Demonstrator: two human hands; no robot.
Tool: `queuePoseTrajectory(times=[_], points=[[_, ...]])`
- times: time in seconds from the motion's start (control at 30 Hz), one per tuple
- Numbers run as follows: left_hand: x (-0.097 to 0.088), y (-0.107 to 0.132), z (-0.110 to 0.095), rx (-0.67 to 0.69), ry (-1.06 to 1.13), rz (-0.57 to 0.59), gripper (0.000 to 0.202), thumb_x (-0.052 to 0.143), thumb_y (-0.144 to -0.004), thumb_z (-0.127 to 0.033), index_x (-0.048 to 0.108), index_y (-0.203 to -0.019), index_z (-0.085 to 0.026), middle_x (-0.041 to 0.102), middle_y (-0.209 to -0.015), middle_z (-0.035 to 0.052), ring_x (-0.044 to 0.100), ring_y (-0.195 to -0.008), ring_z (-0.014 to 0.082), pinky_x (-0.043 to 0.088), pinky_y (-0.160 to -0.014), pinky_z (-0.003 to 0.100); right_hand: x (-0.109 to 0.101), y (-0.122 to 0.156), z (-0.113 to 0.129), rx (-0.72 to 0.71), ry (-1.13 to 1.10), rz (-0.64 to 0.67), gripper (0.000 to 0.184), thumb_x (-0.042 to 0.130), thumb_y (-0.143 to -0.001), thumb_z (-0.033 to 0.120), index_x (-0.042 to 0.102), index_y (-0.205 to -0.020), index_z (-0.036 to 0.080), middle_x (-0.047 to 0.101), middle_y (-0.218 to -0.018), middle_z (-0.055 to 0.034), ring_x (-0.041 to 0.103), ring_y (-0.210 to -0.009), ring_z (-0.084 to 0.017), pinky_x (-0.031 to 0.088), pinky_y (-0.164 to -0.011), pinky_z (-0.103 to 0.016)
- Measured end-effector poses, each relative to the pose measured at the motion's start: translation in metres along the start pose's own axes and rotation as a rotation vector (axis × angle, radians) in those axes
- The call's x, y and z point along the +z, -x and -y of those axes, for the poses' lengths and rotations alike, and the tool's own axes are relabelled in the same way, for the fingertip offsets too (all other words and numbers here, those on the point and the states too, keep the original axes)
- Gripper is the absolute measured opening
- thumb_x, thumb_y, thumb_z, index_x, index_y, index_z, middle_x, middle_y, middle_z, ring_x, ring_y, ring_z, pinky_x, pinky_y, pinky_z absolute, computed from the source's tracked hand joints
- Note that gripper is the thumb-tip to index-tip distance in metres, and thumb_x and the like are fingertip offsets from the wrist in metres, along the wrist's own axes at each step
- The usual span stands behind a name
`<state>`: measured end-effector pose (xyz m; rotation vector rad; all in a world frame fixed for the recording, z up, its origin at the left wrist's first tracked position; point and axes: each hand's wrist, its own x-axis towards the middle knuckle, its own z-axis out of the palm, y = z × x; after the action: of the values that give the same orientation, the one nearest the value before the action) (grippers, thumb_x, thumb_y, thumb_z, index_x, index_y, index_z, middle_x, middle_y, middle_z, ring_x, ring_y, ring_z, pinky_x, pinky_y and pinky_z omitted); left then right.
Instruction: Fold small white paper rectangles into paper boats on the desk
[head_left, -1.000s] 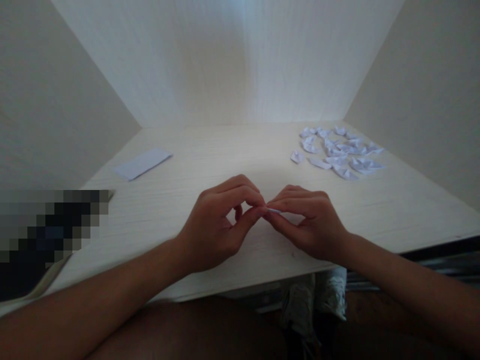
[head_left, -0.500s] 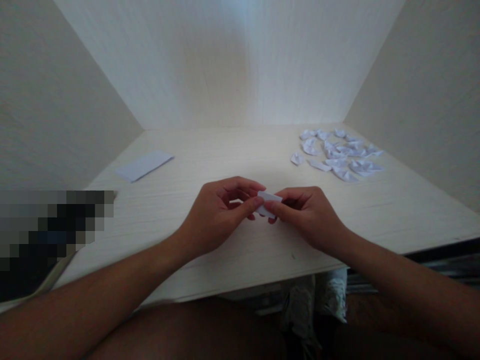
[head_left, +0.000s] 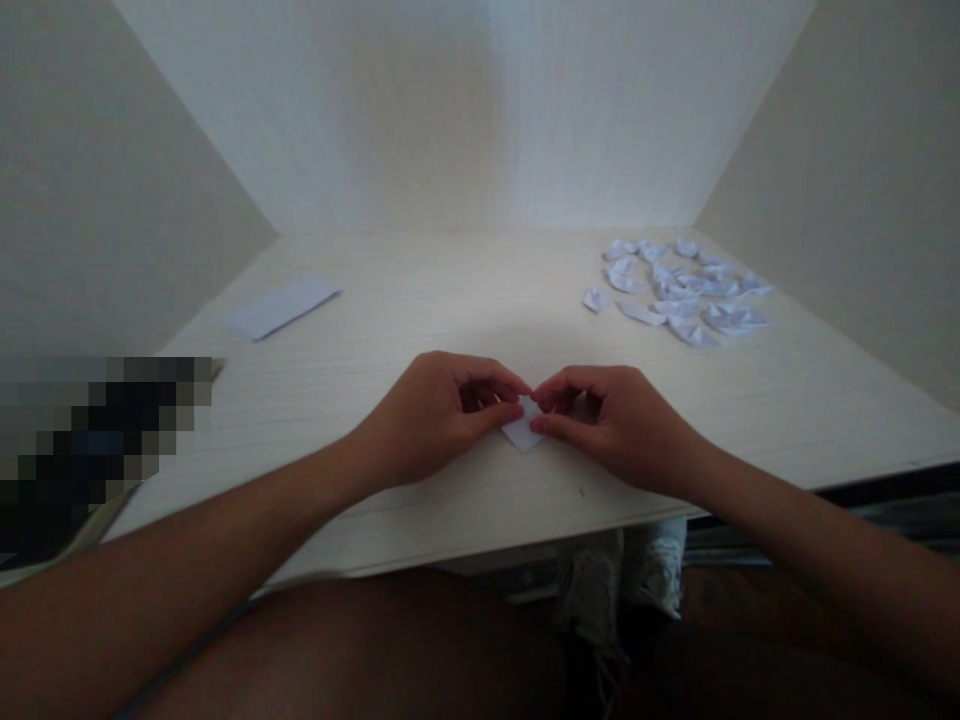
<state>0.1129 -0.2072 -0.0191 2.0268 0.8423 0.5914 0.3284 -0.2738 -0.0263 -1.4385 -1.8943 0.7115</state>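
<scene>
A small folded piece of white paper [head_left: 525, 434] is held between my two hands, just above or on the table near its front. My left hand [head_left: 450, 415] pinches its left side between thumb and fingers. From the other side, my right hand [head_left: 607, 415] grips the right edge, thumb on the near face. The fingertips of both hands almost meet at the paper's top corner. One corner points down toward me. My fingers hide the paper's far side.
Several small folded paper boats [head_left: 694, 290] lie clustered at the back right of the pale table [head_left: 420, 290]. A flat stack of white paper [head_left: 285, 307] rests at the back left. A blurred-out dark object [head_left: 97, 450] sits at the left edge. Panels enclose the table's back and sides.
The paper has turned so a corner now points toward me; before, it was a slanted rectangle. Both hands have shifted their grip, fingertips closer together. The view has tilted slightly.
</scene>
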Motion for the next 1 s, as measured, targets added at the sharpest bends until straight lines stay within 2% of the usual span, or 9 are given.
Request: queuePoseTrajectory(times=[0.17,0.43,0.63,0.83,0.9,1.0], points=[[0.004,0.0,0.0,0.093,-0.198,-0.046,0.01,0.075,-0.085,-0.02,0.081,-0.094,-0.019,0.071,-0.079,0.0011,0.058,-0.061,0.0099,0.045,-0.054,0.02,0.002,-0.005,0.002,0.016,0.065,0.011,0.011,0.08,-0.083,0.02,0.079,-0.093,0.016,0.074,-0.08,-0.002,0.064,-0.07,-0.014,0.047,-0.067,-0.028],[0.003,0.003,-0.002,0.112,-0.224,-0.023,0.01,0.072,-0.087,-0.015,0.079,-0.092,-0.02,0.072,-0.085,0.0003,0.057,-0.062,0.0085,0.044,-0.056,0.019,0.001,-0.004,0.005,-0.052,0.1,0.026,0.01,0.079,-0.084,0.017,0.079,-0.094,0.017,0.074,-0.083,-0.0017,0.064,-0.072,-0.014,0.047,-0.07,-0.028],[0.002,0.005,-0.005,0.109,-0.208,-0.022,0.009,0.071,-0.088,-0.019,0.076,-0.096,-0.019,0.074,-0.089,0.0017,0.062,-0.069,0.0113,0.049,-0.063,0.022,-0.002,-0.004,0.002,-0.091,0.081,0.05,0.005,0.077,-0.086,0.016,0.079,-0.089,0.018,0.073,-0.08,0.0002,0.063,-0.07,-0.013,0.045,-0.068,-0.027],[-0.005,0.005,-0.002,-0.042,-0.083,0.15,0.015,0.072,-0.091,-0.029,0.074,-0.102,-0.019,0.074,-0.081,0.0001,0.066,-0.071,0.0141,0.05,-0.064,0.024,-0.004,-0.004,0.003,-0.104,0.089,0.067,0.007,0.075,-0.086,0.012,0.078,-0.085,0.018,0.072,-0.075,0.002,0.061,-0.065,-0.01,0.043,-0.063,-0.024],[-0.008,0.004,-0.003,-0.053,-0.091,0.191,0.014,0.071,-0.091,-0.029,0.074,-0.102,-0.019,0.074,-0.081,-0.0003,0.066,-0.071,0.0138,0.05,-0.064,0.023,-0.005,-0.004,0.003,-0.13,0.094,0.062,0.008,0.074,-0.086,0.01,0.077,-0.084,0.018,0.071,-0.074,0.0025,0.059,-0.064,-0.01,0.042,-0.062,-0.023],[-0.01,0.004,-0.006,-0.017,-0.156,0.189,0.01,0.071,-0.091,-0.026,0.076,-0.098,-0.02,0.073,-0.08,-0.001,0.063,-0.067,0.0115,0.048,-0.061,0.022,-0.005,-0.002,0.0,-0.196,0.106,0.068,0.009,0.074,-0.086,0.009,0.077,-0.085,0.017,0.07,-0.075,0.0021,0.06,-0.066,-0.01,0.043,-0.063,-0.022]])
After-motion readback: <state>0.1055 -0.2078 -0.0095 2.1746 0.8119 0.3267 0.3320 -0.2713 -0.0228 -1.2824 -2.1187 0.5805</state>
